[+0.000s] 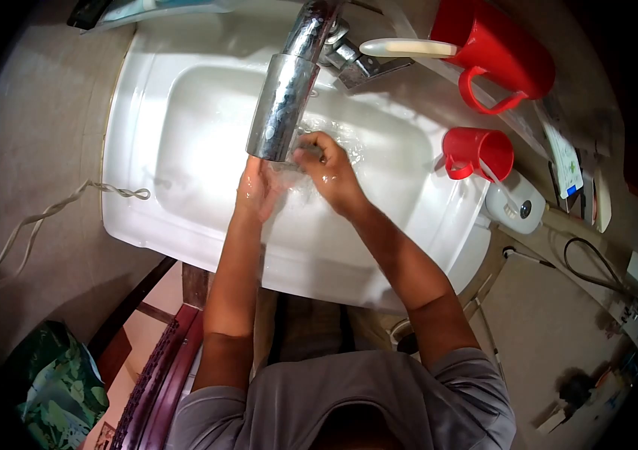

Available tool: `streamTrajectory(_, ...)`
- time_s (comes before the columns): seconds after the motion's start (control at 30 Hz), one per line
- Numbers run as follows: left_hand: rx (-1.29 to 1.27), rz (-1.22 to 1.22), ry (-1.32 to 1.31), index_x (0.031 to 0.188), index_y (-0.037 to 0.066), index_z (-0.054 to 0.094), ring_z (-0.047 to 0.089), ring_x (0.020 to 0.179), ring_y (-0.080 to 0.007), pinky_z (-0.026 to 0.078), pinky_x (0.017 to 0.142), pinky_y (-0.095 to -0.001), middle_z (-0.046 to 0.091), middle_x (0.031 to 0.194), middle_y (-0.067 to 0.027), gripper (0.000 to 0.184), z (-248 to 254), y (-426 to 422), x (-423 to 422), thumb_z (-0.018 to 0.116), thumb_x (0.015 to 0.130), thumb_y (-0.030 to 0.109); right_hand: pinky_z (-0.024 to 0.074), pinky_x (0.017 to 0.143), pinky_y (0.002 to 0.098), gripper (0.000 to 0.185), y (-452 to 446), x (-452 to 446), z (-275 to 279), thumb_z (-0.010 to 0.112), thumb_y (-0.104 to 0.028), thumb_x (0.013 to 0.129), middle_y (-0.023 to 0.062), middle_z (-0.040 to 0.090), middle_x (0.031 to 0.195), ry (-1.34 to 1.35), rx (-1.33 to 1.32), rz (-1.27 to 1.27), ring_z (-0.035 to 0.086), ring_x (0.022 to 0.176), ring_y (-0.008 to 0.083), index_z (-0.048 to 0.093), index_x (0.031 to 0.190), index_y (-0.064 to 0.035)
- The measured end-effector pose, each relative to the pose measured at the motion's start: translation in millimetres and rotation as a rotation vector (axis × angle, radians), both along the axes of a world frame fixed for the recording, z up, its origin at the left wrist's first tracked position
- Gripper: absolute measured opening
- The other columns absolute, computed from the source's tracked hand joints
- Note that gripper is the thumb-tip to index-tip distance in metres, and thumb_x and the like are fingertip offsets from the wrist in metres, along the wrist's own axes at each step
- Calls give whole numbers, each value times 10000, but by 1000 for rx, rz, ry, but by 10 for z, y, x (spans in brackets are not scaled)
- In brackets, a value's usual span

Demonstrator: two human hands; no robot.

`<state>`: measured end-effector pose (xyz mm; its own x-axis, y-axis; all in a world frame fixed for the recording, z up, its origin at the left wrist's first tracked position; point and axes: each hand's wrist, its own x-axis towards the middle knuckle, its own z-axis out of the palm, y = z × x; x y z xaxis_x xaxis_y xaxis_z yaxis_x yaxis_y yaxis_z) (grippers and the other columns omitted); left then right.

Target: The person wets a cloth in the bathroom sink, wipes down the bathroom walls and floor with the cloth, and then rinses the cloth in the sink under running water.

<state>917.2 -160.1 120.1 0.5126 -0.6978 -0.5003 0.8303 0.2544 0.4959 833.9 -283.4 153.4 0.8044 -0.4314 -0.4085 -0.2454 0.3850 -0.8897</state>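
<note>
My left hand [254, 187] is wet and held under the end of the metal faucet [281, 105]. The spout hides part of it; the fingers that show are loosely spread, with nothing in them. Just right of the spout, my right hand [332, 172] has its fingers bent and apart, pointing toward the left hand. It holds nothing that I can see, and drops shine on its skin. Between the two hands, water [298, 184] runs and splashes into the white sink [401, 202].
On the sink's right side stand a large red mug [514, 56] with a pale-handled item across it and a smaller red mug [495, 142]. A twisted cord [56, 210] hangs at left. A green patterned bag [64, 390] lies lower left.
</note>
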Motion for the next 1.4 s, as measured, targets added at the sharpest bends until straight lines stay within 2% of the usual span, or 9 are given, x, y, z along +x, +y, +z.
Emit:
streamTrajectory(0.1, -303, 110, 290, 1324, 118, 382, 406, 1225, -309, 393, 986, -457, 389, 1358, -164, 449, -46, -103, -103, 363, 961, 382, 458, 760, 296, 211, 276, -105, -11, 672, -80, 752, 96, 538, 959, -335, -948, 25, 559, 873, 208, 619, 957, -65)
streamTrajectory(0.23, -268, 229, 304, 1335, 57, 339, 382, 1234, -347, 386, 1008, -440, 348, 1362, -197, 442, 72, -295, -324, 381, 956, 280, 460, 679, 410, 67, 467, -88, -35, 617, -108, 735, 129, 528, 769, -374, -1092, 45, 551, 779, 324, 571, 757, -65)
streamTrajectory(0.33, 110, -5, -27, 1342, 75, 349, 415, 1225, -264, 418, 972, -402, 371, 1355, -171, 434, 113, -239, -368, 396, 933, 214, 454, 682, 428, 124, 100, 30, -170, 600, -173, 765, 127, 539, 786, 19, -655, 107, 542, 767, 340, 568, 775, -53)
streamTrajectory(0.43, 181, -74, -156, 1386, 85, 294, 451, 1189, -236, 444, 927, -398, 401, 1330, -140, 476, 137, -108, -350, 372, 935, 218, 424, 708, 397, 169, -25, 143, -423, 521, -144, 854, 164, 519, 831, -88, -1242, -53, 500, 782, 347, 509, 769, 2)
streamTrajectory(0.53, 77, 42, -114, 1415, 121, 252, 473, 1164, -239, 473, 873, -392, 416, 1316, -124, 512, 216, -58, -289, 384, 945, 273, 419, 768, 334, 146, 30, 101, -345, 506, -123, 880, 129, 535, 869, -164, -785, -59, 512, 810, 247, 543, 854, 15)
streamTrajectory(0.63, 75, -3, -91, 1423, 176, 241, 471, 1165, -242, 484, 840, -396, 413, 1322, -115, 523, 214, -23, -217, 385, 953, 353, 426, 779, 291, 155, 53, 71, -74, 505, -106, 893, 103, 548, 964, 34, 284, -92, 509, 853, 161, 557, 960, 23)
streamTrajectory(0.87, 24, -32, 124, 1323, 144, 394, 525, 1078, -207, 488, 851, -391, 504, 1202, -74, 445, -36, -52, -231, 429, 945, 376, 399, 916, 268, 191, 26, -212, -90, 570, -19, 832, 90, 550, 1108, -255, -679, 218, 515, 1053, 152, 567, 1021, 8)
streamTrajectory(1.07, 41, 40, 206, 1246, 59, 460, 534, 1036, -209, 435, 927, -386, 545, 1120, -91, 418, 178, -249, -188, 401, 956, 354, 335, 994, 317, 385, -373, -216, 85, 526, -78, 894, 106, 480, 1251, -151, -195, -162, 453, 1167, 190, 422, 1254, 8)
streamTrajectory(1.4, 517, -43, -600, 1184, 51, 529, 535, 898, -139, 444, 801, -269, 569, 999, -57, 341, 174, -572, -47, 571, 895, 228, 366, 978, 357, 635, -643, 5, 408, 530, -77, 850, 186, 326, 1381, -232, -295, -407, 406, 1222, 271, 208, 1387, 35)
